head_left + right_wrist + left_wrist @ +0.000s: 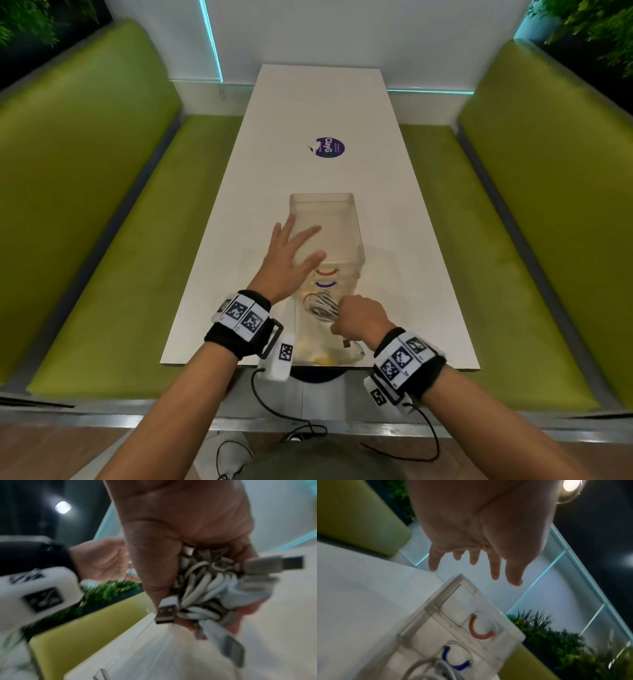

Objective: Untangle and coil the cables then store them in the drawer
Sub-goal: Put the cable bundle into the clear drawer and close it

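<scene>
A clear plastic drawer unit (325, 219) stands on the white table (267, 130); its front shows a red handle (326, 272) and a blue handle (325, 284). The lowest drawer (329, 346) is pulled out toward me. My right hand (359, 317) grips a coiled bundle of white cables (321, 304) above that drawer; the right wrist view shows the cables (202, 591) with USB plugs sticking out of my fist. My left hand (294, 255) hovers with fingers spread over the unit's top left corner. In the left wrist view the fingers (494, 568) are straight above the drawer unit (453, 628).
Green padded benches (85, 212) flank the table on both sides. A round purple sticker (329, 147) lies on the table beyond the unit. Something yellow (323, 358) lies at the front of the pulled-out drawer. Black wrist-camera leads (274, 411) hang below the table edge.
</scene>
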`<control>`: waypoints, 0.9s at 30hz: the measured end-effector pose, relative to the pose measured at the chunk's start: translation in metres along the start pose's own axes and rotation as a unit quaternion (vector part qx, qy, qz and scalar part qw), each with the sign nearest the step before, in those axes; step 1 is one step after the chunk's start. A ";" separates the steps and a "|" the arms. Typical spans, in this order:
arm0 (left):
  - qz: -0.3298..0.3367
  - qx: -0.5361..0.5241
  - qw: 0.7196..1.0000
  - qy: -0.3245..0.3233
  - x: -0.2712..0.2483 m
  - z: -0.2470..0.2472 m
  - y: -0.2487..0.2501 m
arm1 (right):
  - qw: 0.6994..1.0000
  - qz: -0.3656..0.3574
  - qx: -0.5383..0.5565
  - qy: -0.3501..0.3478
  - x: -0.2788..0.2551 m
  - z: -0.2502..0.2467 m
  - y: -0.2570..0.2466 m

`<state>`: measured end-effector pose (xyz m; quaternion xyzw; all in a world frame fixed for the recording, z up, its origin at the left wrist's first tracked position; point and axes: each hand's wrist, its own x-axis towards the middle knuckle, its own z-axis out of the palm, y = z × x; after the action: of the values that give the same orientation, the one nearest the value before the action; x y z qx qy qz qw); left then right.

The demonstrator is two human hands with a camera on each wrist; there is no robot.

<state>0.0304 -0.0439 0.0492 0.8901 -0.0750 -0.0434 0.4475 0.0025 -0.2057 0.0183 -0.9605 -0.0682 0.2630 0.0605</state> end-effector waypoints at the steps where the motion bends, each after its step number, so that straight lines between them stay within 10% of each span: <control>1: -0.001 0.033 0.999 -0.029 0.003 0.003 -0.005 | 0.999 -0.002 -0.037 0.010 0.002 0.002 -0.006; 12: 0.015 0.098 0.995 -0.012 0.010 0.007 -0.013 | 0.994 0.058 -0.014 0.087 0.030 0.034 -0.038; 19: 0.012 0.099 0.995 -0.013 0.009 0.007 -0.013 | 0.976 0.039 0.213 -0.037 0.016 0.026 -0.018; 27: 0.009 0.093 0.995 -0.016 0.009 0.007 -0.012 | 0.989 -0.077 0.017 0.125 -0.013 0.074 -0.004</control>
<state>0.0392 -0.0436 0.0349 0.9264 -0.0942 -0.0463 0.3615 -0.0469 -0.1980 -0.0374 -0.9766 -0.1288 0.1364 0.1051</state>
